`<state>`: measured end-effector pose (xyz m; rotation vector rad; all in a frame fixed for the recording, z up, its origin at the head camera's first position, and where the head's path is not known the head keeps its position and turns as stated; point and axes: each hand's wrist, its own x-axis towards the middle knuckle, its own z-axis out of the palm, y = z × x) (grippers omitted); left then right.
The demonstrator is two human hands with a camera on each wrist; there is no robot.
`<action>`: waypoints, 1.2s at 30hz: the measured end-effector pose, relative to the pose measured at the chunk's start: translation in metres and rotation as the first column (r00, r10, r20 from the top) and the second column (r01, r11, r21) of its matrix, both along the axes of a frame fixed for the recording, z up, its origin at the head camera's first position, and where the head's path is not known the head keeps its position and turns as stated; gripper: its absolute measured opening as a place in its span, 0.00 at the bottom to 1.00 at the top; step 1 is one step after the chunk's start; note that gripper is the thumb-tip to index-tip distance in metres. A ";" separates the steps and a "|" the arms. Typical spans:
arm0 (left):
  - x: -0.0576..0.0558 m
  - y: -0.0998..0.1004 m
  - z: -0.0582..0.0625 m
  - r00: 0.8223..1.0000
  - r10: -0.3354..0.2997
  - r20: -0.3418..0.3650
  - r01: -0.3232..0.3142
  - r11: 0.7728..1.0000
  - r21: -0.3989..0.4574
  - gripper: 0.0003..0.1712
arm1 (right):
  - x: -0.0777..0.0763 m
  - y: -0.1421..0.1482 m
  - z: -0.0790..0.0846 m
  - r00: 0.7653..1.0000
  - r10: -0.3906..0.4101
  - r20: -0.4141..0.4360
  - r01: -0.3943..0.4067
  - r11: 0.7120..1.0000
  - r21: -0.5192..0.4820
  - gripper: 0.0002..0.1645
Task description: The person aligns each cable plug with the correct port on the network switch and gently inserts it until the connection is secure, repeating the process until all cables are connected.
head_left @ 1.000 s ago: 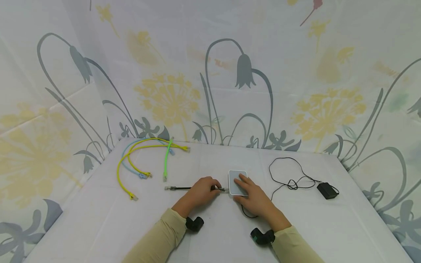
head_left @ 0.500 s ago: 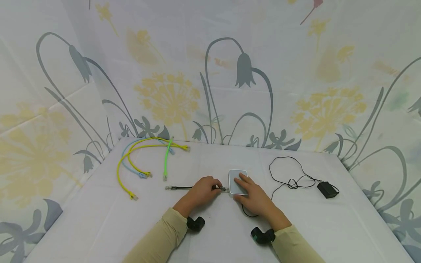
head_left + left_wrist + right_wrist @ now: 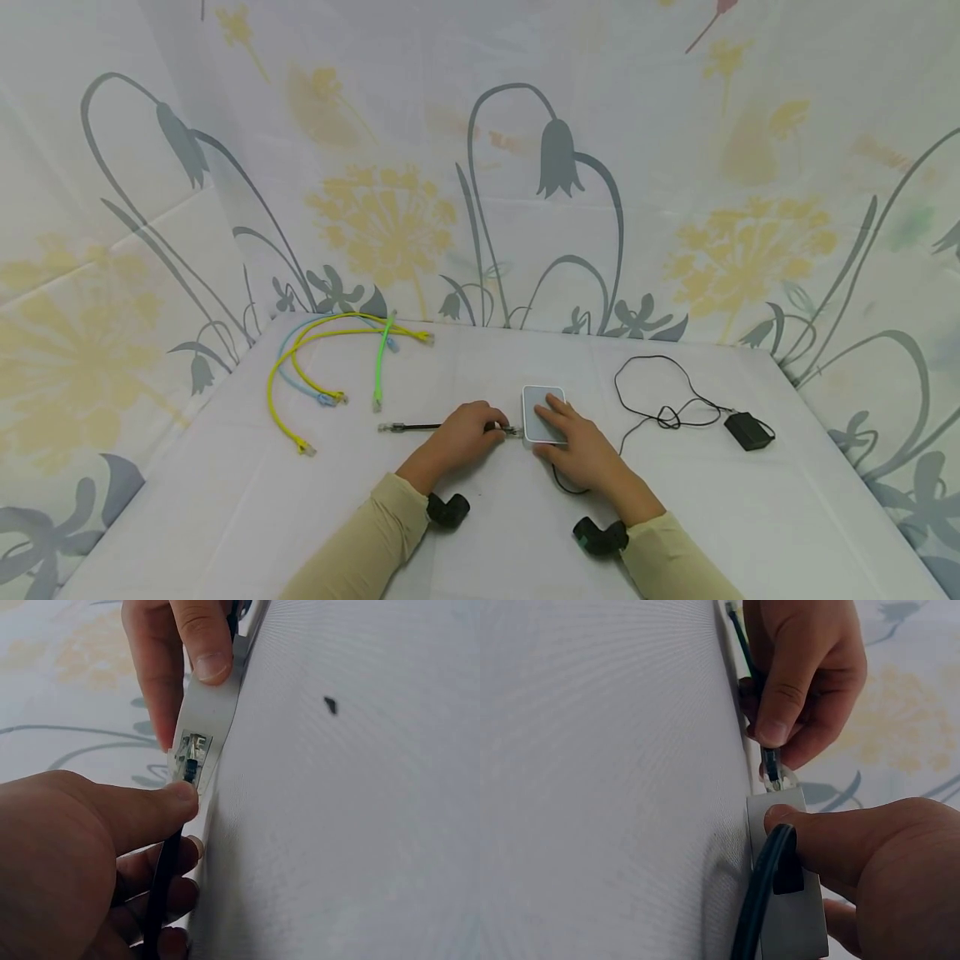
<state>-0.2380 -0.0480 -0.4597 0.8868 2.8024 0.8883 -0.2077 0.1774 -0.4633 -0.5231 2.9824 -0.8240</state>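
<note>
Pinching a black network cable [image 3: 420,427] just behind its clear plug [image 3: 196,746], the left hand [image 3: 467,437] is closed between thumb and curled fingers. The plug is held up to the port face on the left side of a small white router box [image 3: 532,404]; whether it is fully seated cannot be told. The box is gripped by the right hand [image 3: 581,450], thumb pressed on the near side, fingers spread over the grey top, so part of that top is covered. The cable's middle is hidden by the left hand; its other plug lies bare on the white cloth [image 3: 480,550]. A black cord [image 3: 572,492] is run from the box's near side, past the right thumb, to a black power adapter [image 3: 748,431] at right. Yellow cables [image 3: 360,332], a light-blue cable [image 3: 326,400] and a green cable [image 3: 379,367] are laid far left, well apart.
</note>
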 end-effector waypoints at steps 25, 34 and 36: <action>-0.001 0.000 -0.001 1.000 -0.025 0.002 0.025 0.999 0.030 0.11 | 0.000 -0.003 0.004 1.000 0.008 0.024 -0.008 1.000 -0.006 0.35; -0.003 0.000 -0.002 1.000 -0.025 0.002 0.025 0.999 0.046 0.12 | 0.001 -0.005 0.006 1.000 0.010 0.016 -0.010 1.000 -0.003 0.35; -0.003 0.001 -0.002 1.000 -0.028 -0.001 0.028 0.999 0.041 0.12 | 0.002 -0.005 0.007 1.000 0.009 0.019 -0.009 1.000 -0.003 0.35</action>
